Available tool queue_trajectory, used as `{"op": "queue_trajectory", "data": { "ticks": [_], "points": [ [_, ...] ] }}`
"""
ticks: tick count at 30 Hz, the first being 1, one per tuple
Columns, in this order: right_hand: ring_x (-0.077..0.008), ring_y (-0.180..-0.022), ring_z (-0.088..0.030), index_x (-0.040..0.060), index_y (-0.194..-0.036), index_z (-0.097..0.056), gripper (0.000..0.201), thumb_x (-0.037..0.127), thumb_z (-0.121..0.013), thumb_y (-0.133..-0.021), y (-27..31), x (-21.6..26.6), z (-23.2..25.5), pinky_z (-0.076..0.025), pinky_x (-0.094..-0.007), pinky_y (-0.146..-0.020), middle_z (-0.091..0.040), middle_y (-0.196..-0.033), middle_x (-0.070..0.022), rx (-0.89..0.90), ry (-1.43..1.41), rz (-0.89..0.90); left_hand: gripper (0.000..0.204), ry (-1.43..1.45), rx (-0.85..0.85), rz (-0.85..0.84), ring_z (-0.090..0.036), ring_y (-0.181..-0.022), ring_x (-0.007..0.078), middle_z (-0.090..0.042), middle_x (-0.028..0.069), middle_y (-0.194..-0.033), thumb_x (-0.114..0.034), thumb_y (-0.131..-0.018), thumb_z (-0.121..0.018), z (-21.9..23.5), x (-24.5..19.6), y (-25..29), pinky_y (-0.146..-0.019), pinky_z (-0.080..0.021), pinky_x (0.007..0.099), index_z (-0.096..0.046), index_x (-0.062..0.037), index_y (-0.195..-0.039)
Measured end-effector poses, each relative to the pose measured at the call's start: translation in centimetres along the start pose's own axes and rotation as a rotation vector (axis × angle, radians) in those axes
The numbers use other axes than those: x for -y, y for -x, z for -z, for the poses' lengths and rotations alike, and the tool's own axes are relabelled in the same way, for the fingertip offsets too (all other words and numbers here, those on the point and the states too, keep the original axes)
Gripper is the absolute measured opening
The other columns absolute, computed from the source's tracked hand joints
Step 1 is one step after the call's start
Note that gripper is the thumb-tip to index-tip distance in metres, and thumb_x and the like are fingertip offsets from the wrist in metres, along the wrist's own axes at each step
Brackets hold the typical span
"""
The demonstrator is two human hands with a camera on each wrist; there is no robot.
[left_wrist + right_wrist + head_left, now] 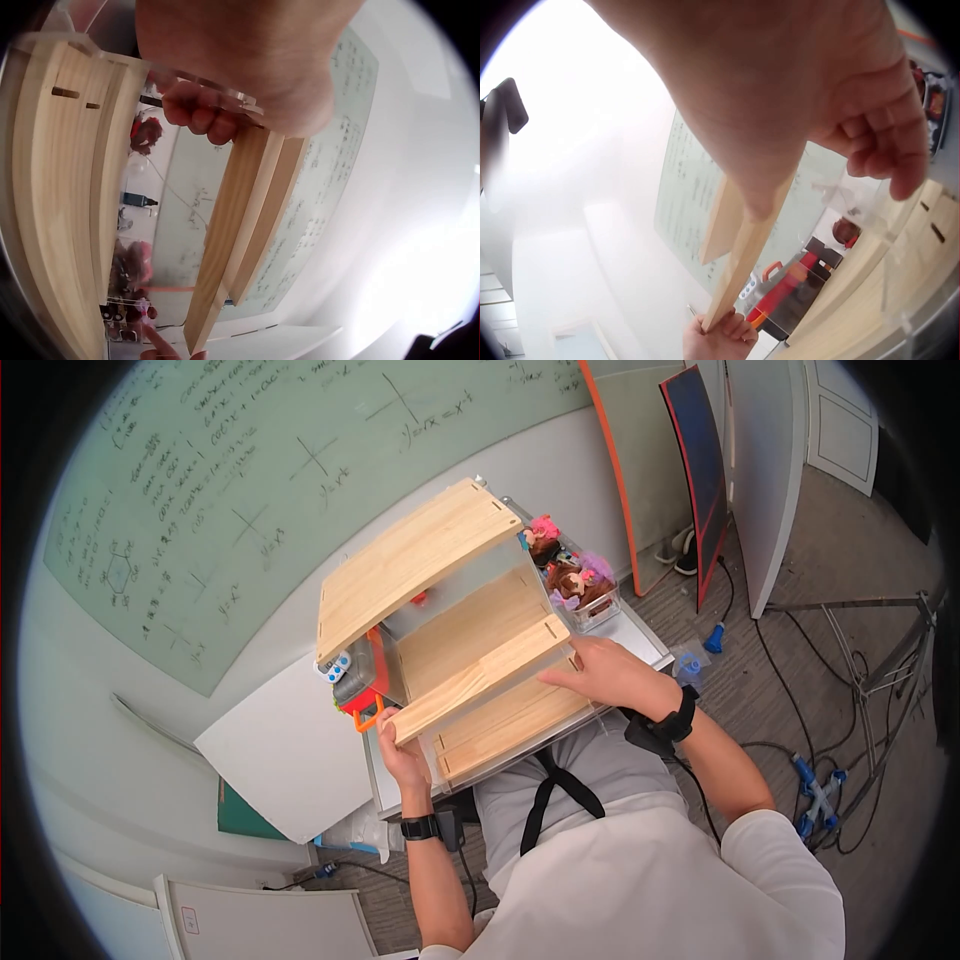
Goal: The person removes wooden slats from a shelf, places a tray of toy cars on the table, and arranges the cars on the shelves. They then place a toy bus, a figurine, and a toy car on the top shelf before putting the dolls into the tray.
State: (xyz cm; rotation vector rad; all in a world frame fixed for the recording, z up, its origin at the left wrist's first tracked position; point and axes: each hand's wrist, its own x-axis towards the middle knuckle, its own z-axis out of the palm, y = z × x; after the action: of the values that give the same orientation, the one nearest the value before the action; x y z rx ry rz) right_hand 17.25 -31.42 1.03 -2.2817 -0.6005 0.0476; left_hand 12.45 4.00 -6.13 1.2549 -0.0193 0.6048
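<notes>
A small shelf unit of pale wooden boards with clear side panels [862, 214] stands in front of me in the head view. My left hand [403, 755] grips the left end of the front wooden board [480, 682], its fingers curled beside the clear panel in the left wrist view. At the board's other end, my right hand [622, 675] holds on, thumb along the wood and fingers bent on the outer side of the panel. The top board [420, 565] slopes above, and a lower board [515, 725] lies beneath the front one.
Left of the shelf sits a red and grey toy case [362, 678] with an orange handle. Dolls [585, 582] in a clear bin stand at the right, on the white table [640, 640]. A whiteboard [250, 500] covers the wall behind. Blue-plugged cables [818, 795] lie on the floor.
</notes>
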Motion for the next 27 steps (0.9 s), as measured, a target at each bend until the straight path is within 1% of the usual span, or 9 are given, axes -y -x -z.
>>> {"op": "queue_trajectory", "data": {
  "ticks": [4,5,7,9,12,16,19,25,27],
  "points": [
    [-0.0321,-0.1,-0.065,-0.0082,-0.124,-0.06,0.06,0.048,-0.058,-0.104,-1.6,-1.3,0.1,-0.051,-0.0377,-0.088,-0.067,-0.106,-0.0227,-0.076,-0.2,-0.092,0.03,-0.019,0.01,-0.019,-0.054,-0.095,0.0158,-0.053,0.0035,-0.103,-0.034,-0.1,-0.047,0.5,0.3,-0.2,-0.084,-0.043,0.033,-0.053,-0.007,-0.114],
    [-0.029,-0.107,-0.063,-0.0053,-0.127,-0.06,0.058,0.048,-0.054,-0.106,-2.6,-2.5,-0.5,-0.049,-0.0366,-0.093,-0.066,-0.114,-0.0198,-0.138,-0.304,0.036,0.03,-0.02,0.011,-0.016,-0.054,-0.095,0.0158,-0.053,0.0035,-0.103,-0.034,-0.1,-0.047,0.7,0.4,-0.2,-0.084,-0.043,0.033,-0.053,-0.007,-0.114],
    [-0.0259,-0.115,-0.061,-0.0024,-0.131,-0.06,0.057,0.048,-0.05,-0.107,-3.4,-2.7,-0.7,-0.047,-0.0355,-0.099,-0.065,-0.122,-0.0168,-0.202,-0.405,0.166,0.027,0.017,0.018,0.012,-0.053,-0.109,0.0169,-0.051,0.0041,-0.108,-0.029,-0.102,-0.044,0.6,0.2,-0.1,-0.1,-0.04,0.0338,-0.052,-0.0063,-0.114],
    [-0.0207,-0.122,-0.056,0.0028,-0.134,-0.061,0.057,0.051,-0.043,-0.109,-4.3,-2.3,-1.1,-0.043,-0.0363,-0.105,-0.063,-0.13,-0.01,-0.051,-0.76,-0.085,0.027,0.021,0.03,0.013,-0.053,-0.109,0.0169,-0.051,0.0041,-0.108,-0.029,-0.102,-0.044,0.5,0.1,-0.2,-0.1,-0.04,0.0338,-0.052,-0.0063,-0.114],
    [-0.0163,-0.125,-0.053,0.007,-0.132,-0.063,0.055,0.051,-0.042,-0.108,-4.8,-2.7,-1.6,-0.041,-0.0366,-0.106,-0.063,-0.132,-0.0044,0.016,-0.744,0.001,0.029,0.005,0.014,0.004,-0.054,-0.103,0.0164,-0.052,0.0039,-0.106,-0.032,-0.101,-0.046,0.3,0.1,-0.1,-0.092,-0.042,0.0335,-0.052,-0.0067,-0.114],
    [-0.0154,-0.121,-0.052,0.0066,-0.13,-0.063,0.052,0.05,-0.047,-0.106,-5.3,-3.7,-3.7,-0.042,-0.0368,-0.106,-0.061,-0.131,-0.0031,-0.003,-0.951,-0.138,0.032,-0.011,0.011,-0.016,-0.055,-0.098,0.0164,-0.053,0.0036,-0.105,-0.034,-0.1,-0.048,0.5,0.2,0.0,-0.085,-0.044,0.0339,-0.053,-0.0071,-0.116],
    [-0.0135,-0.119,-0.053,0.0076,-0.129,-0.063,0.052,0.051,-0.047,-0.106,-5.7,-4.3,-3.9,-0.044,-0.0351,-0.101,-0.061,-0.128,-0.0003,0.02,-0.912,-0.11,0.028,0.06,0.01,0.012,-0.054,-0.108,0.0169,-0.051,0.004,-0.108,-0.031,-0.102,-0.046,0.5,-0.1,0.1,-0.099,-0.041,0.0339,-0.053,-0.0064,-0.114],
    [-0.0124,-0.114,-0.056,0.0064,-0.131,-0.063,0.049,0.047,-0.046,-0.108,-6.4,-6.0,-5.0,-0.046,-0.0306,-0.098,-0.062,-0.127,-0.0018,0.035,-0.829,-0.048,0.029,0.073,-0.011,0.008,-0.054,-0.107,0.017,-0.052,0.0044,-0.108,-0.03,-0.101,-0.047,0.3,-0.1,0.1,-0.099,-0.041,0.0333,-0.054,-0.0056,-0.115],
    [-0.0131,-0.116,-0.059,0.0067,-0.134,-0.063,0.047,0.042,-0.044,-0.109,-7.0,-7.0,-5.8,-0.047,-0.0318,-0.1,-0.063,-0.129,-0.0034,0.048,-1.074,0.037,0.03,0.04,0.018,0.005,-0.054,-0.107,0.0167,-0.053,0.0046,-0.108,-0.03,-0.101,-0.047,0.4,0.2,-0.2,-0.099,-0.041,0.033,-0.054,-0.0055,-0.115]
  ]
}}
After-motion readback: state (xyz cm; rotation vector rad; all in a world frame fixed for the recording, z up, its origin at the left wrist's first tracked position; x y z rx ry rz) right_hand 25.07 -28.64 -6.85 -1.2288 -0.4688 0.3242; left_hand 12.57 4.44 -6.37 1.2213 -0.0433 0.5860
